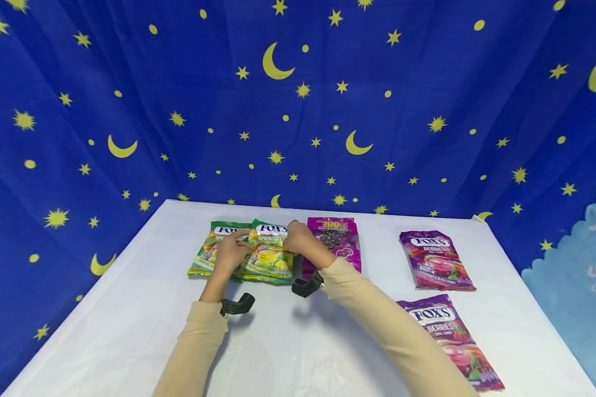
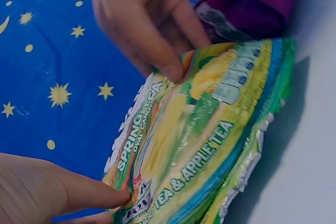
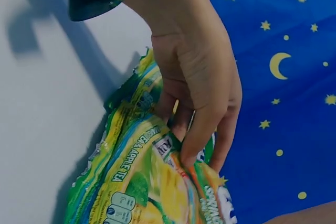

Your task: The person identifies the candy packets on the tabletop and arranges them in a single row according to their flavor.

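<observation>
A blue backdrop [image 1: 218, 160] of yellow moons and stars stands behind a white table [image 1: 104, 336]; in the head view, the left hand [image 1: 233, 252] and right hand [image 1: 299, 240] grip opposite sides of a FOX'S Spring Tea candy bag [image 1: 270, 264], which overlaps a second Spring Tea bag [image 1: 205, 251] on its left; just right is a purple bag printed 100 [image 1: 345, 238]; well apart, rightward, lie two FOX'S Berries bags [image 1: 437, 262]; the left wrist view shows fingers clamped at both edges; the right wrist view shows the left hand pinching near the corner logo.
</observation>
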A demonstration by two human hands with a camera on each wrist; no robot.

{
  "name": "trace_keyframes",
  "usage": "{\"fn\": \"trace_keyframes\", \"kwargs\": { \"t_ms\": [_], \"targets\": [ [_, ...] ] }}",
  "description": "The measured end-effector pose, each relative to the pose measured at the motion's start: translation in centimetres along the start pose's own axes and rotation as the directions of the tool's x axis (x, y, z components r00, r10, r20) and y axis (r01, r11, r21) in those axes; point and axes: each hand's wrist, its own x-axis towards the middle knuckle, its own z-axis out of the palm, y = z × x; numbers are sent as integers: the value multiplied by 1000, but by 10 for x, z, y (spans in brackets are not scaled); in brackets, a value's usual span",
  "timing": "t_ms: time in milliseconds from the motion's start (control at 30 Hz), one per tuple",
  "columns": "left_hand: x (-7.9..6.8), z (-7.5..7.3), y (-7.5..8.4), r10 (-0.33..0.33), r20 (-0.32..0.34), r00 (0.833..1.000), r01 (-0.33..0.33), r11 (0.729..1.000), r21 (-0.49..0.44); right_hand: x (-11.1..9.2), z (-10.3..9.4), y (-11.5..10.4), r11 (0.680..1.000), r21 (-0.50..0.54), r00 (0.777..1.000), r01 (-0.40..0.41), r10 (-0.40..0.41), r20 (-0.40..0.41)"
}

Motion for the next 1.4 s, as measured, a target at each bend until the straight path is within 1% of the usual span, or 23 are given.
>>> {"fn": "trace_keyframes", "kwargs": {
  "t_ms": [67, 200, 300, 400, 500, 667, 767, 867, 967, 1033, 1100, 1200, 1267, 1333, 1400],
  "targets": [
    [-2, 3, 2, -3, -2, 1000, 3, 999, 54, 0, 1, -2, 997, -72, 1000, 8, -7, 7],
    [-4, 7, 6, -21, -16, 1000, 23, 990, 141, -2, 3, -5, 990, -139, 1000, 24, -24, 5],
    [-5, 9, 11, -21, -50, 999, 31, 981, 193, -4, 4, -6, 981, -189, 998, 53, -58, -21],
    [-6, 11, 13, -20, -81, 996, 39, 969, 243, -8, 7, -7, 977, -203, 996, 72, -81, -35],
    [-6, 13, 14, -28, -96, 995, 53, 960, 274, -12, 8, -8, 977, -196, 996, 79, -86, -26],
    [-6, 14, 14, -26, -112, 993, 57, 958, 281, -17, 8, -11, 968, -232, 994, 95, -104, -24],
    [-6, 14, 14, -16, -116, 993, 48, 958, 282, -20, 7, -13, 965, -242, 994, 99, -108, -24],
    [-7, 13, 18, -6, -131, 991, 39, 966, 254, -22, 3, -16, 970, -220, 993, 103, -113, -36],
    [-8, 12, 28, 22, -128, 991, 2, 982, 190, -24, -5, -15, 976, -189, 990, 105, -120, -74],
    [-9, 13, 36, 53, -112, 992, -37, 989, 142, -26, -11, -12, 980, -170, 988, 106, -123, -97],
    [-10, 15, 44, 84, -74, 994, -77, 993, 87, -27, -17, -8, 984, -142, 985, 108, -125, -120],
    [-12, 21, 54, 122, 1, 993, -122, 993, 7, -31, -28, 1, 992, -46, 984, 115, -120, -132],
    [-12, 25, 59, 134, 64, 989, -131, 990, -45, -34, -35, 8, 993, 6, 982, 118, -116, -150],
    [-12, 31, 62, 147, 119, 982, -138, 987, -80, -38, -43, 16, 991, 61, 979, 118, -106, -176],
    [-13, 36, 66, 150, 177, 973, -131, 985, -116, -41, -49, 25, 989, 97, 974, 112, -90, -209]
  ]
}}
